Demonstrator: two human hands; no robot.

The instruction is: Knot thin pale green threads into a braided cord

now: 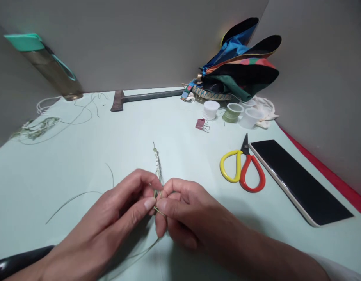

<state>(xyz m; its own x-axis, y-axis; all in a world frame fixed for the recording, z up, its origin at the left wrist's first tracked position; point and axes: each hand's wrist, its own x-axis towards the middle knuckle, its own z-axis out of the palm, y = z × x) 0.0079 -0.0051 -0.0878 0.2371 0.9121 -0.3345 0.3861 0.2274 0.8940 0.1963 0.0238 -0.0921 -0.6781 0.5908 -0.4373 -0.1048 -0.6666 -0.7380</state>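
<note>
A slim braided cord (157,160) in white and green stretches up the table from between my hands. My left hand (118,210) pinches the thin green strands at its lower end with thumb and fingers. Right beside it, my right hand (183,207) is closed on the same strands, the two thumbs nearly touching. Loose green cord ends (142,255) trail below my fingers, and another strand (72,198) curves out to the left. The exact crossing of the strands is partly hidden by the fingertips.
Scissors (238,173) and a phone (300,181) lie at right. Behind are a binder clip (200,124), a white thread spool (211,110), a green spool (232,113), a folded umbrella (239,66) and a hammer (118,101). At left stand a bottle (51,70) and tangled cords (40,128).
</note>
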